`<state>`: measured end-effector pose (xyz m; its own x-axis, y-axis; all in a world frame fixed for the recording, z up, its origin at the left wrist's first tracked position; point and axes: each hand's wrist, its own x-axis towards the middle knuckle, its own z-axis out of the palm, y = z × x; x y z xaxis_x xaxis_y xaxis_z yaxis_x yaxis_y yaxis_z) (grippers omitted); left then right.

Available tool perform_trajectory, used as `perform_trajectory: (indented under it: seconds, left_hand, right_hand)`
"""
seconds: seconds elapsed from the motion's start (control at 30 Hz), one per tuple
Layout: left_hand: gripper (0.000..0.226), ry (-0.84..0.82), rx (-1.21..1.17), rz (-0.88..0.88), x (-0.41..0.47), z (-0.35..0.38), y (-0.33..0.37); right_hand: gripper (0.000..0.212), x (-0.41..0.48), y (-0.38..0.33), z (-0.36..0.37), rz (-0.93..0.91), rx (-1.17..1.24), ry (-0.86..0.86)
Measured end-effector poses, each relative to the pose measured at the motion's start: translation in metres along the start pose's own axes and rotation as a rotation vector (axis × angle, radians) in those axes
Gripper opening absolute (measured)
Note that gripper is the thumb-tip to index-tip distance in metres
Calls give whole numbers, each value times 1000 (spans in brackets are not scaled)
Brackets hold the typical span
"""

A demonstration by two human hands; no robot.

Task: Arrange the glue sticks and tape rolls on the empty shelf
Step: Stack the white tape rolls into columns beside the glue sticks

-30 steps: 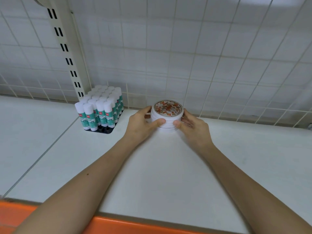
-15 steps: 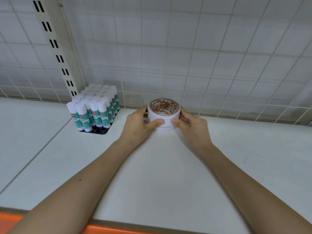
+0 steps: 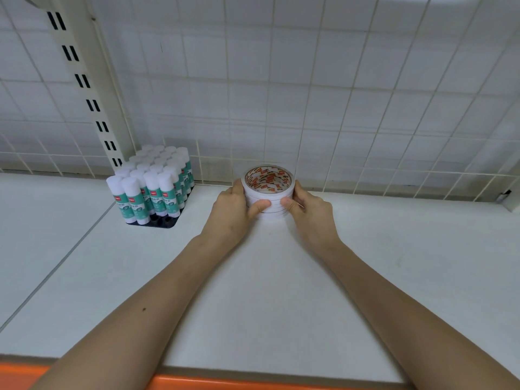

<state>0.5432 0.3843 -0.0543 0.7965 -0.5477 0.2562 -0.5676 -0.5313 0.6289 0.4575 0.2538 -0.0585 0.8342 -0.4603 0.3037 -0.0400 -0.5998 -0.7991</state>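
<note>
Stack of white tape rolls with orange-printed cardboard cores (image 3: 267,192): stands upright on the white shelf (image 3: 253,291) at 12 o'clock, near the white wire-grid back panel (image 3: 309,94).

Left hand (image 3: 233,212): wrapped round the stack's 9 o'clock side. Right hand (image 3: 312,215): wrapped round its 3 o'clock side. Fingers (image 3: 260,206) of both hands are clamped on the stack, with both thumbs pressed on its 6 o'clock face and the rest curled behind, partly hidden.

Block of white-capped glue sticks with teal labels (image 3: 153,187): upright in a black plastic tray (image 3: 166,222), at 9 o'clock of the stack and well apart from it, against the cream slotted upright post (image 3: 84,80).

Orange shelf edge (image 3: 225,385): at 6 o'clock.

Change against one second ago: same two-handed grip, same spot on the shelf; the thumb tips now sit slightly nearer each other.
</note>
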Motion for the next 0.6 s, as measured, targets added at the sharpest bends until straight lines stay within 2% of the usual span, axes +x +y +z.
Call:
perform_trajectory:
  seconds: [0.27, 0.4, 0.5, 0.6]
  left_hand:
    - [59, -68, -32, -12, -5, -7, -2]
    - [74, -41, 55, -5, -8, -18, -1]
    - [70, 49, 170, 148, -8, -28, 6]
    - [60, 27, 265, 289, -9, -34, 24]
  right_hand:
    - [39, -3, -10, -7, 94, -31, -70]
    - [53, -12, -15, -18, 162, -140, -73]
    - [51, -25, -16, -30, 187, -235, -67]
    - [46, -40, -14, -45, 178, -353, -75]
